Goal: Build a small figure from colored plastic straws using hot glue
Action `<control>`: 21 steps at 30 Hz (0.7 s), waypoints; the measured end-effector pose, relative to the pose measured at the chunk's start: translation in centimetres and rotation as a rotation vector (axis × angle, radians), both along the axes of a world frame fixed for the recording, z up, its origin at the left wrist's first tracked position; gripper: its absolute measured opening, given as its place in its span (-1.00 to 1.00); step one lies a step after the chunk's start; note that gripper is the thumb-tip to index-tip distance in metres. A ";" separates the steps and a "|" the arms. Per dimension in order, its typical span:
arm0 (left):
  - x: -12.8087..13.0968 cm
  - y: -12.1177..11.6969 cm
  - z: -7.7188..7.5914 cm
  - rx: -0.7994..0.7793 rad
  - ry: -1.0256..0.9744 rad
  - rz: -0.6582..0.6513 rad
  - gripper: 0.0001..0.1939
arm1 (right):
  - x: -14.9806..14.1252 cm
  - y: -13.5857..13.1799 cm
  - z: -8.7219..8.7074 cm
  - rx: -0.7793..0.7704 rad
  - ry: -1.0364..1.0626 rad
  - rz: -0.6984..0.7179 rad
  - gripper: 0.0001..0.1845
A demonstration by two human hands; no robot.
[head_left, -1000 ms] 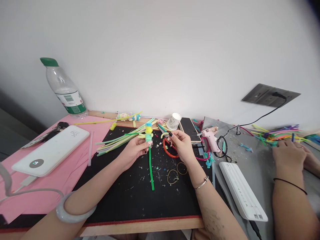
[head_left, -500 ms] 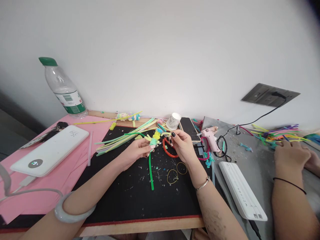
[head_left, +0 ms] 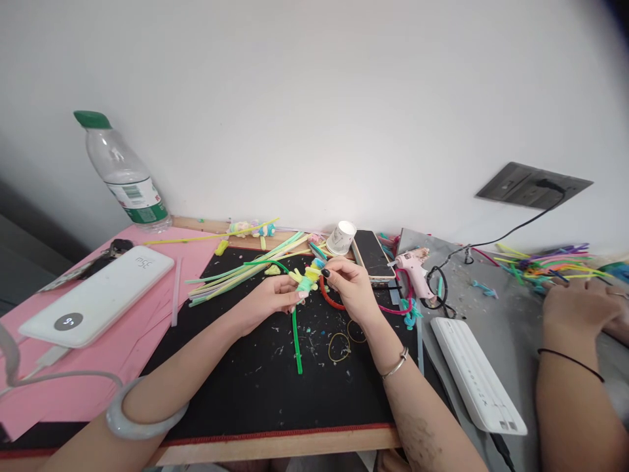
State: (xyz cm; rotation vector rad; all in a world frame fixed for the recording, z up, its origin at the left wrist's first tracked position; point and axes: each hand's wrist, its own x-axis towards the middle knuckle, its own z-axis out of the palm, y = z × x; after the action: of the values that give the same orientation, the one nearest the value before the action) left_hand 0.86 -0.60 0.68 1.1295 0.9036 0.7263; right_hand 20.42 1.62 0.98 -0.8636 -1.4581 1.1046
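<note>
A small figure of twisted pipe cleaners (head_left: 308,280), mint green, yellow and blue, is held over the black mat. My left hand (head_left: 275,295) pinches its green end between thumb and fingers. At the blue and yellow end, my right hand (head_left: 350,283) has closed its thumb and fingertips on the figure. Under the hands lies a green pipe cleaner (head_left: 297,341). A red-handled tool (head_left: 328,295) lies partly hidden behind my right hand. Loose pale green and yellow pipe cleaners (head_left: 246,272) are bundled to the left.
A paper cup (head_left: 341,237), a phone (head_left: 372,255) and a pink glue gun (head_left: 415,270) stand or lie at the back. White power banks (head_left: 98,295) flank the mat. A bottle (head_left: 128,177) leans left. At right, another person's hands (head_left: 574,305) touch colourful pipe cleaners.
My right hand has moved slightly left and in against the figure's blue end; the pale yellow piece at its fingers no longer shows. My left hand stays nearly still.
</note>
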 end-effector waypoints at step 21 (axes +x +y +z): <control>-0.2 0.0 -0.6 -0.029 -0.126 0.046 -0.71 | 0.0 0.0 0.5 0.084 -0.168 -0.001 -0.84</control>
State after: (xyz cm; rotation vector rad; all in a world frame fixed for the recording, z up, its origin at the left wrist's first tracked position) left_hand 0.62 -0.58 0.10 1.0284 0.8328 0.8107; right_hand 20.43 1.64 1.47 -0.9154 -1.6301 0.9819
